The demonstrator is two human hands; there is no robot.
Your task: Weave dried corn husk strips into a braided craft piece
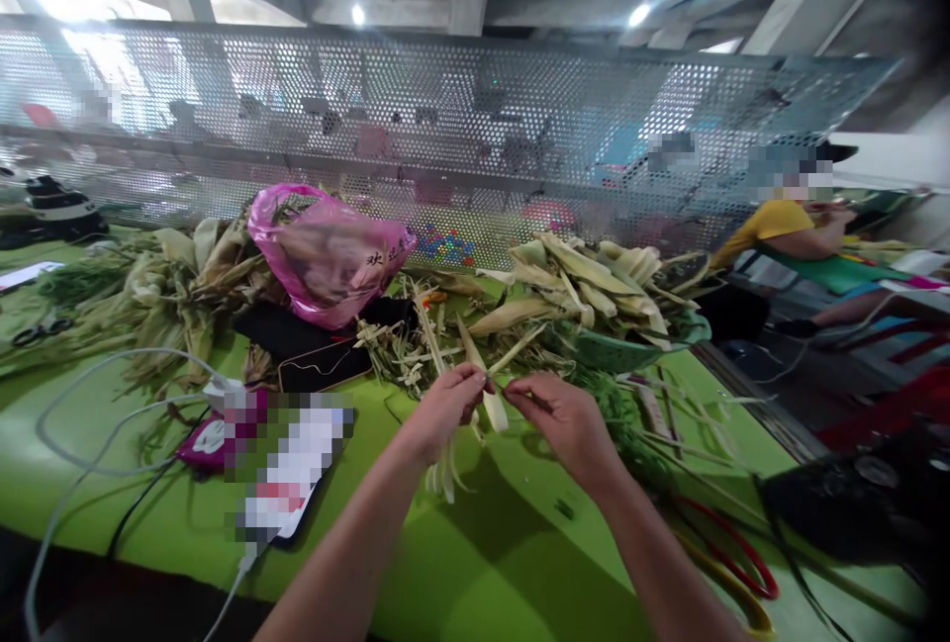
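Note:
Both hands meet above the bright green table point(475, 563). My left hand point(445, 410) is closed in a pinch on pale corn-husk strips point(475, 365) that stick up between the hands and hang down below the fingers. My right hand point(564, 414) is closed too, pinching the same strips from the right side. Loose husk pieces and woven bits lie on the table just behind the hands.
A pink plastic bag point(327, 251) and a husk heap point(185, 276) sit at back left, a green basket of husks point(630, 345) at back right. A phone point(297, 469) with cables lies at left, scissors point(41, 330) far left. A person in yellow point(779, 227) sits at right.

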